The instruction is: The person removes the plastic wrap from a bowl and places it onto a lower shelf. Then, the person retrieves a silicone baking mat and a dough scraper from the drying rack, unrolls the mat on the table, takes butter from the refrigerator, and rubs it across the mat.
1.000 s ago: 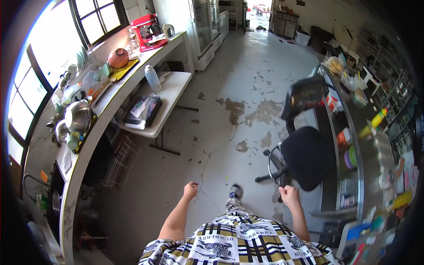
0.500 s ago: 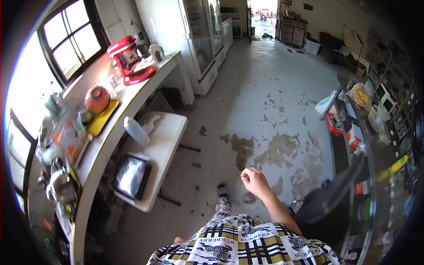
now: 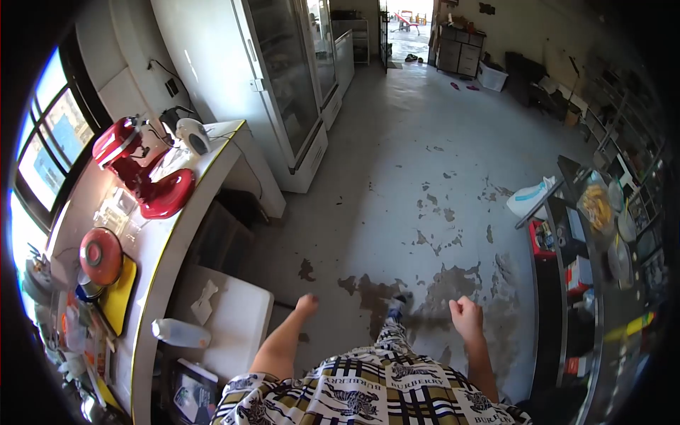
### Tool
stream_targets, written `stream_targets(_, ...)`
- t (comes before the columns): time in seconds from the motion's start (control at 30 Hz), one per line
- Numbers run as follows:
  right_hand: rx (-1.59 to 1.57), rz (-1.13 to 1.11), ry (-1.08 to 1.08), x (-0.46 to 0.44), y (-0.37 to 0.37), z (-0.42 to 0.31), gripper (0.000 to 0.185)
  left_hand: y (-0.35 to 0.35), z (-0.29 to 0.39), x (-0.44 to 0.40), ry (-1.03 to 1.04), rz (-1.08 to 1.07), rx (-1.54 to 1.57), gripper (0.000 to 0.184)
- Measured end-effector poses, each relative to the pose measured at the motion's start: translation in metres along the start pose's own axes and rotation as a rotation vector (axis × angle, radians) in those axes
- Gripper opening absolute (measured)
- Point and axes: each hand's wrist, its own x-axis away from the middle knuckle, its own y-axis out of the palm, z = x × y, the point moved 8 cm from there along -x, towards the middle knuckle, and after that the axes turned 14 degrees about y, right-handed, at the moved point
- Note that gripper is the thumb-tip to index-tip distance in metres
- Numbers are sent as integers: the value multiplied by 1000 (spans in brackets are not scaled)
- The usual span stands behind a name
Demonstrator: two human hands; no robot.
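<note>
My left hand (image 3: 307, 304) hangs over the floor beside the white folding table (image 3: 244, 301), its fingers curled closed with nothing seen in them. In front of my body on the right, my right hand (image 3: 466, 316) is a loose fist, also holding nothing that shows. Neither hand touches any object. On the folding table lie a whitish bottle (image 3: 182, 333) on its side and a crumpled white piece (image 3: 205, 301). A dark-framed tablet-like item (image 3: 193, 397) is at the table's near end.
A red stand mixer (image 3: 138, 170), a red bowl (image 3: 100, 255) and a yellow board (image 3: 118, 294) stand on the left counter (image 3: 157, 283). Beyond it is a glass-door fridge (image 3: 283, 92). A dark shelf (image 3: 574, 234) lines the right side. The grey floor (image 3: 382, 177) has peeling patches.
I have stepped forward; the counter, table and mixer sit nearer and further left. My left hand has swung forward into view. My right hand has shifted right and lower.
</note>
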Motion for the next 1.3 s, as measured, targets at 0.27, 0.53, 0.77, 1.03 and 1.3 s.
stream_targets(0.27,92,-146,-97,-247,45,-24,12,-81,80,-204,-4,253,310,20)
stream_targets(0.53,59,-574,-496,-401,158,-208,17,-366,74,-311,-14,1091,94,19)
stream_targets(0.77,166,-666,-351,-528,265,-221,22,-613,66,-431,137,1432,-61,24)
stream_targets(1.03,146,-514,-178,-664,259,-211,24,-760,69,-532,-94,1914,-309,34)
stream_targets(1.3,294,-695,-162,-782,280,-168,27,-755,72,-524,-324,1955,-197,31)
